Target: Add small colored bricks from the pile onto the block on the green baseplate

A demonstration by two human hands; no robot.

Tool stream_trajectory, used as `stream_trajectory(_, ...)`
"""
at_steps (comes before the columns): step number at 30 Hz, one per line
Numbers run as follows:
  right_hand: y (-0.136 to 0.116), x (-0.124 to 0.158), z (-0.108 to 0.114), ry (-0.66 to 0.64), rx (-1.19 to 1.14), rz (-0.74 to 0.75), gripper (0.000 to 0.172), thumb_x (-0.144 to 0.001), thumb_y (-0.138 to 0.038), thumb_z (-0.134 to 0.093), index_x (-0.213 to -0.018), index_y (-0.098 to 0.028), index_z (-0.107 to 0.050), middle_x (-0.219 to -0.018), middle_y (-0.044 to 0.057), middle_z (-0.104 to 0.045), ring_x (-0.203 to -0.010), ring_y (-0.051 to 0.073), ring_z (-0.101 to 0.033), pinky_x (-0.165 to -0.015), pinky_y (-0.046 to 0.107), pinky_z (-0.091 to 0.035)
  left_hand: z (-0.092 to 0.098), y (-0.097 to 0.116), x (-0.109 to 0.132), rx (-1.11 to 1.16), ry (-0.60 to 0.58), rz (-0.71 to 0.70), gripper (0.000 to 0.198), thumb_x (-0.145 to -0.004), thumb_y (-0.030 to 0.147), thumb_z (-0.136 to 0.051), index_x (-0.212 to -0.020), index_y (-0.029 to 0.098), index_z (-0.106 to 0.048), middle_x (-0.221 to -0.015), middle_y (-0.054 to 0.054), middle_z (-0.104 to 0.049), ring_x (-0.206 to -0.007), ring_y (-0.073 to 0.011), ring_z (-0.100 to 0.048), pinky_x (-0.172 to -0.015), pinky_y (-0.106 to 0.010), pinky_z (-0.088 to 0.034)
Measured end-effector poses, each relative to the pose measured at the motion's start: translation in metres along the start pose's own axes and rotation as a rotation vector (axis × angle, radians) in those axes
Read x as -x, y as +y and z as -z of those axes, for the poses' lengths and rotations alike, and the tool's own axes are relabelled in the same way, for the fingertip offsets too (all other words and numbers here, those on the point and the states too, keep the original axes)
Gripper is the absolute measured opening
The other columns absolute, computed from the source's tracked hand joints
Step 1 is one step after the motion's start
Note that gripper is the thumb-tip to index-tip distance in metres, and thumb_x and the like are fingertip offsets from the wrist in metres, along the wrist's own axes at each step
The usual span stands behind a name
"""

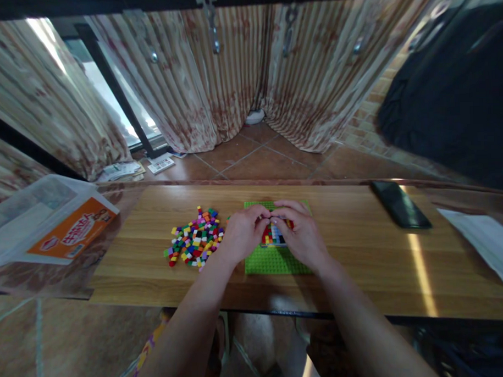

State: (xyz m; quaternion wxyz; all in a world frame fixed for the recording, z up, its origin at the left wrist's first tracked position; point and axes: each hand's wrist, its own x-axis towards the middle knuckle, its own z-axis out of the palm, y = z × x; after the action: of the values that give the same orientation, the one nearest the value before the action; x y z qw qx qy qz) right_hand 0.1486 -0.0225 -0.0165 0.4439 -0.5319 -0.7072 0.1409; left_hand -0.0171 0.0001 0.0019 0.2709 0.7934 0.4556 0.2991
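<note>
A green studded baseplate (274, 261) lies on the wooden table, partly covered by my hands. On its middle sits a group of coloured bricks (273, 236), with red, white, light blue and yellow showing. My left hand (247, 231) reaches over the plate's left side, its thumb and index finger pinched together. From the right, my right hand (301, 231) meets it, its fingers also closed at the tips. The fingertips of both hands nearly touch above the bricks. Whatever lies between them is too small and hidden to make out. Left of my left hand spreads a pile of loose toy bricks (197, 238).
A clear plastic box (14, 241) with an orange label stands at the table's left end. Toward the right lie a dark phone (400, 205) and a white paper sheet (482, 238). Patterned curtains (214, 80) hang beyond the table (353, 262).
</note>
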Motion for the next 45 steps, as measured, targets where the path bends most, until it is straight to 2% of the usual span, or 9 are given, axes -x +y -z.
stream_trajectory(4,0.005,0.0,0.003,-0.002,0.031,-0.028,0.017,-0.089,-0.028,-0.058,-0.088,-0.027,-0.075,-0.113,0.007,-0.069,-0.108,0.027,-0.059,-0.099,0.051,-0.044,0.0,-0.001,-0.001,-0.052,0.053,0.009,0.017,-0.09,0.017,-0.051,-0.096,0.019,-0.067,-0.096,-0.004,-0.073,-0.089,-0.0162,-0.066,-0.085,-0.029,-0.051)
stream_trajectory(8,0.012,0.001,0.001,-0.014,0.011,-0.077,0.015,-0.087,-0.029,-0.061,-0.085,-0.028,-0.076,-0.114,0.007,-0.068,-0.111,0.028,-0.058,-0.099,0.052,-0.043,0.001,-0.006,-0.004,-0.082,0.109,0.123,0.019,-0.087,0.013,-0.052,-0.098,0.016,-0.067,-0.1,-0.007,-0.073,-0.091,-0.0179,-0.066,-0.087,-0.031,-0.052)
stream_trajectory(16,0.018,0.002,-0.006,0.014,-0.064,-0.172,0.011,-0.083,-0.03,-0.066,-0.084,-0.029,-0.077,-0.116,0.006,-0.066,-0.113,0.027,-0.056,-0.101,0.051,-0.042,-0.006,-0.011,-0.006,0.007,0.05,0.248,0.028,-0.088,0.015,-0.053,-0.111,0.014,-0.068,-0.107,-0.008,-0.074,-0.093,-0.0188,-0.068,-0.09,-0.032,-0.054)
stream_trajectory(21,0.02,0.003,-0.007,0.027,-0.087,-0.171,0.01,-0.082,-0.029,-0.067,-0.082,-0.028,-0.077,-0.114,0.007,-0.067,-0.111,0.027,-0.057,-0.1,0.05,-0.043,-0.006,-0.009,-0.006,0.017,0.023,0.259,0.027,-0.089,0.018,-0.054,-0.111,0.014,-0.068,-0.109,-0.008,-0.074,-0.09,-0.0186,-0.069,-0.091,-0.032,-0.053)
stream_trajectory(25,0.022,0.004,-0.006,0.021,-0.079,-0.167,0.01,-0.082,-0.029,-0.065,-0.081,-0.026,-0.075,-0.113,0.008,-0.066,-0.11,0.026,-0.059,-0.099,0.049,-0.044,-0.008,-0.01,-0.006,0.015,0.017,0.259,0.028,-0.089,0.019,-0.054,-0.113,0.016,-0.068,-0.106,-0.007,-0.075,-0.084,-0.0174,-0.069,-0.086,-0.031,-0.055)
stream_trajectory(35,0.014,0.005,-0.01,0.018,-0.077,-0.154,0.012,-0.085,-0.027,-0.061,-0.083,-0.025,-0.072,-0.116,0.008,-0.065,-0.113,0.025,-0.058,-0.1,0.048,-0.044,-0.008,-0.01,-0.006,0.029,0.009,0.276,0.029,-0.089,0.02,-0.054,-0.114,0.015,-0.068,-0.108,-0.008,-0.075,-0.085,-0.018,-0.069,-0.085,-0.031,-0.054)
stream_trajectory(45,0.014,0.003,-0.014,0.041,-0.12,-0.21,0.009,-0.081,-0.026,-0.063,-0.081,-0.023,-0.072,-0.11,0.009,-0.065,-0.108,0.025,-0.06,-0.1,0.047,-0.044,-0.018,-0.011,-0.007,0.118,0.069,0.309,0.025,-0.086,0.029,-0.06,-0.104,0.014,-0.069,-0.102,-0.009,-0.075,-0.078,-0.0172,-0.068,-0.075,-0.029,-0.054)
